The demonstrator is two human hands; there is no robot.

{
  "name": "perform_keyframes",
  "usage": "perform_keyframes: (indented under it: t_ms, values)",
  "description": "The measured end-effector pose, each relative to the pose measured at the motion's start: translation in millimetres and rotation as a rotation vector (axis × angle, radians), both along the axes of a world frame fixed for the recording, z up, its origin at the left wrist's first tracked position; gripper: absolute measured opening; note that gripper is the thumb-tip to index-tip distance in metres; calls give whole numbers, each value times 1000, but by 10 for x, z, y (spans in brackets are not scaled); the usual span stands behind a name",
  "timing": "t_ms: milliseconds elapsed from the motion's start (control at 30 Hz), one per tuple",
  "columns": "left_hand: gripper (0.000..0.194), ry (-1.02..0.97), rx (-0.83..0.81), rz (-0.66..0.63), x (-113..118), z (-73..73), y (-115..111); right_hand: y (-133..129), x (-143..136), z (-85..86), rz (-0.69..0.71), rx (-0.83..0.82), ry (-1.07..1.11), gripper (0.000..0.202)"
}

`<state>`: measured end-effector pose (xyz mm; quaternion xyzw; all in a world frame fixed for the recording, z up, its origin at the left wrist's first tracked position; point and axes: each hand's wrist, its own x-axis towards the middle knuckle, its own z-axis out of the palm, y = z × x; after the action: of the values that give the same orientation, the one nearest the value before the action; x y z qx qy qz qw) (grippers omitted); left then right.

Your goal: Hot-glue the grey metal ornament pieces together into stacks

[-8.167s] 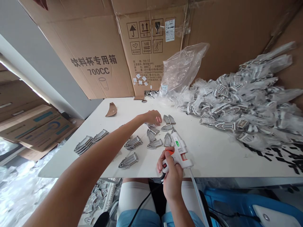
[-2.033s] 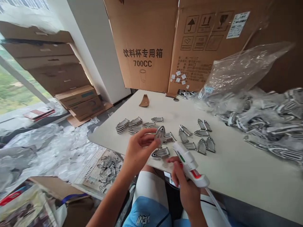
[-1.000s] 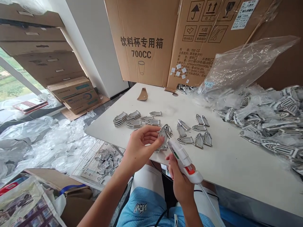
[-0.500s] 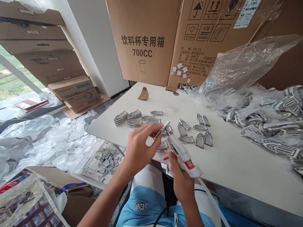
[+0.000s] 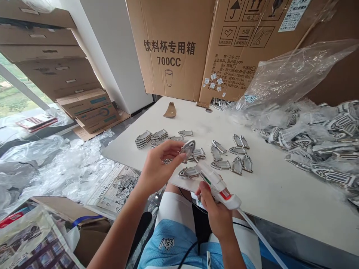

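Pinched between the thumb and fingers of my left hand (image 5: 160, 164) is a small silver arched metal piece (image 5: 188, 149), raised above the table. My right hand (image 5: 217, 213) is wrapped round a white glue gun (image 5: 214, 183), with a glue stick (image 5: 262, 237) trailing from its back end. The gun's nozzle points up and left, close beside the held piece; whether they touch, I cannot tell. Beneath the hands lies another arched piece (image 5: 188, 172). Stacks of like pieces (image 5: 143, 139) stand to the left, and several loose ones (image 5: 237, 165) lie to the right.
A heap of plastic-wrapped metal pieces (image 5: 331, 142) covers the table's right side. Cardboard boxes (image 5: 171, 30) stand at the back, with a brown scrap (image 5: 169, 110) in front. More metal pieces (image 5: 126, 188) lie lower left, near crumpled plastic (image 5: 56, 168). A black cable hangs below the table edge.
My left hand has turned the metal piece so its face shows, and has shifted slightly left. The glue gun's nozzle now sits beside the piece, the gun slightly lower.
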<state>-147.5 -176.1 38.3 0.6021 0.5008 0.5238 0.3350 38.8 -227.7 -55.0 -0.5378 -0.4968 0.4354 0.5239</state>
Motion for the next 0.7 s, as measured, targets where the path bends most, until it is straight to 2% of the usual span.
perform_keyframes:
  t_ms: [100,267,467,700]
  values:
    - [35,-235,-122,14,-17,-2,28,11,11,26,37,-47,171,45]
    - [49,-458,-214,-49,-18,21,13,14,9,70,52,-39,291,44]
    - [36,-536,-284,23,-24,22,17,6,11,58,67,-75,286,45]
    - [33,-503,-249,39,24,15,30,4,17,40,60,-89,219,47]
